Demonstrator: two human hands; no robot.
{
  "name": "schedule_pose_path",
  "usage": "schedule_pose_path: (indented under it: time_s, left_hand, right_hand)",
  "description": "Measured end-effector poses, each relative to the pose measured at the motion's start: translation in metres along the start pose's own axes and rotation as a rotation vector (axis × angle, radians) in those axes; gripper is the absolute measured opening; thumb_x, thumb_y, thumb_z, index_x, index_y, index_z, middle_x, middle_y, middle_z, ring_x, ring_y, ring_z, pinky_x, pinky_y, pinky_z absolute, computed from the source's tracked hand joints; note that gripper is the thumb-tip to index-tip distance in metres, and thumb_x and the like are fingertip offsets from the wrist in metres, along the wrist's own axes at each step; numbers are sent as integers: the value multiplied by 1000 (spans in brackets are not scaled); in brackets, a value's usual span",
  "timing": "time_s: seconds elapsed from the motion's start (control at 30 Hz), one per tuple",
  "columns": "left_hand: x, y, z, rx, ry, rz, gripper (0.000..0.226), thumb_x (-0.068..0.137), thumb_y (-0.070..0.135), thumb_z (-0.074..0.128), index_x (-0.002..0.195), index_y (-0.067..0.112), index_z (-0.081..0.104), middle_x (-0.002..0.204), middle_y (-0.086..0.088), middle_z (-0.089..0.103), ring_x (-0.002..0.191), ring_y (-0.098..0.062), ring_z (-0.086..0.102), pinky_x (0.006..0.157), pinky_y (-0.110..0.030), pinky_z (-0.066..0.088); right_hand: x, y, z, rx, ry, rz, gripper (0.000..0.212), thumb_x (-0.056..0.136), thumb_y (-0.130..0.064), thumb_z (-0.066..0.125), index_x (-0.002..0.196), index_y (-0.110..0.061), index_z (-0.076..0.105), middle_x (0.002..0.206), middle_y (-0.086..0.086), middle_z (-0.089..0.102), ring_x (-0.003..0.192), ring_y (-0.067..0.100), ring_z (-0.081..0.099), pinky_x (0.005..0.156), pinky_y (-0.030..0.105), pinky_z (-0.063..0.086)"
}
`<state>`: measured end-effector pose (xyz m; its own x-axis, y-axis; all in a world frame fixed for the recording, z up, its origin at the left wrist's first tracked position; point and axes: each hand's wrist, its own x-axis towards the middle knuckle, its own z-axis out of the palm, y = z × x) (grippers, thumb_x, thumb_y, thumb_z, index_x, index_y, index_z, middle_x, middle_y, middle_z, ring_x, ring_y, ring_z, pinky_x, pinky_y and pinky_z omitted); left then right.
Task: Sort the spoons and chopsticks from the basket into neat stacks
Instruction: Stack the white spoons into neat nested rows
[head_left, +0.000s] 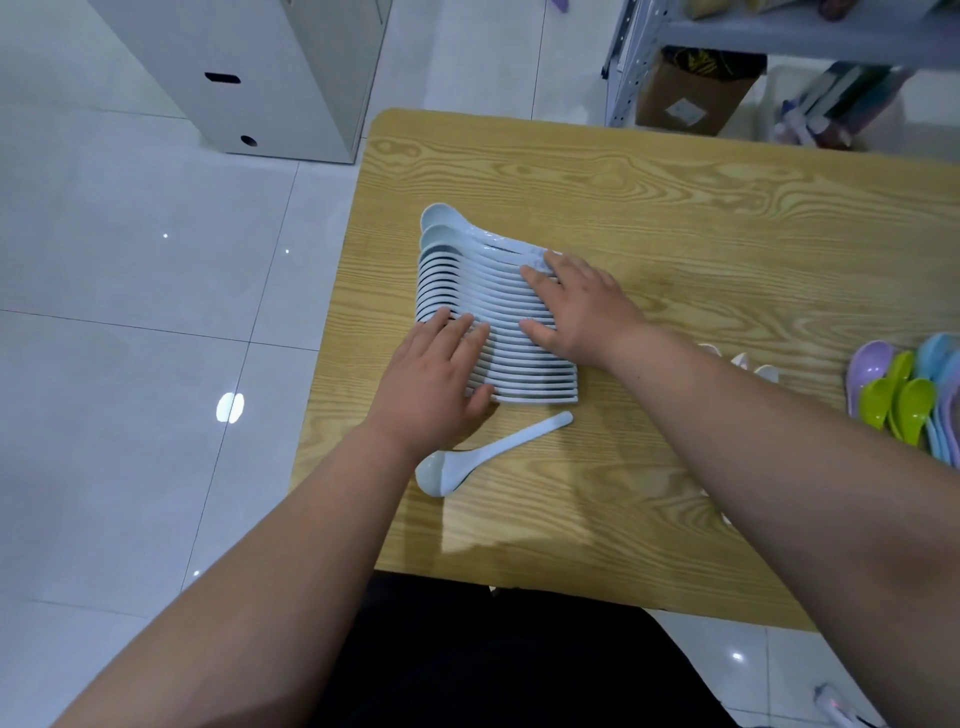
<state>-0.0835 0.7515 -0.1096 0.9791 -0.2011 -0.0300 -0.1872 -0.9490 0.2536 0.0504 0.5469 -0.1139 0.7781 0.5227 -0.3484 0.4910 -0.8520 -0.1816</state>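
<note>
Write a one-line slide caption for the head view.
Left hand and right hand rest on a row of white spoons on the table; a loose spoon lies nearer, coloured spoons at right.

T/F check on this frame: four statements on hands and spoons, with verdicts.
1. The left hand and right hand both rest on the spoon row. True.
2. A loose spoon lies on the table, apart from the row. True.
3. The left hand grips the loose spoon. False: it lies flat on the row, and nothing grips that spoon.
4. The coloured spoons sit at the table's left edge. False: they are at the right edge.
</note>
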Motion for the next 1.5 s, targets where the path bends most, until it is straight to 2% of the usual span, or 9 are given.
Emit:
schedule_pose_path:
  time_s: [0.37,0.53,0.6,0.7,0.83,1.17,1.3,1.43,1.5]
  left_hand:
    - [-13,13,-9,-20,-34,7,59,88,40,49,139,11,56,136,-10,61,129,-34,52,106,-49,45]
    - [-36,36,-27,-95,-37,-43,57,85,39,47,132,10,61,114,-7,69,98,-30,67,74,-42,58]
    - [-49,48,-35,-108,-84,-71,57,86,41,52,137,15,58,115,-4,68,96,-29,67,69,-39,57]
    - [-68,65,-40,-161,-108,-96,57,87,39,61,140,20,55,121,-1,66,104,-25,64,70,-37,55]
    - [-74,88,-46,-192,-143,-31,62,82,51,46,132,19,60,118,0,66,105,-25,64,75,-35,56]
    - [-36,113,-42,-129,-246,306,63,82,54,44,130,17,60,116,-6,65,99,-29,66,77,-40,58]
    - [-24,138,-35,-192,-299,304,57,89,51,49,138,21,54,124,-1,61,109,-24,61,86,-38,53]
    - [-21,165,-22,-314,-350,246,52,91,47,57,139,28,51,127,9,57,115,-12,55,90,-24,45]
    - [-14,176,-17,-322,-398,204,51,92,43,61,139,27,51,127,9,57,116,-11,56,93,-27,47]
  right_hand:
    - [-65,-15,16,58,-38,-75,65,99,-39,52,157,-19,31,164,10,26,152,27,20,122,45,21]
    - [-108,-29,9,167,-61,-73,54,100,-36,49,151,-21,40,153,3,43,141,23,39,111,37,36]
    - [-129,-34,1,214,-97,-65,51,100,-38,49,148,-23,43,148,1,49,134,23,46,101,37,43]
    - [-163,-36,-12,230,-141,-61,48,101,-40,48,146,-23,47,144,1,53,125,23,52,89,35,44]
    - [-203,-33,-22,209,-185,-37,44,102,-41,45,142,-23,50,135,2,57,120,23,54,92,39,48]
    - [-261,-18,-15,416,-63,355,42,97,-46,51,136,-33,56,128,-12,61,116,8,58,90,31,50]
    - [-280,2,-11,471,-33,440,37,96,-44,52,131,-34,59,119,-13,63,106,7,59,86,31,51]
    - [-293,34,-5,599,9,474,29,95,-40,56,122,-34,63,108,-16,64,99,4,60,85,31,52]
    - [-295,51,-3,650,-9,453,28,95,-38,58,121,-32,65,107,-17,65,100,3,60,88,32,52]
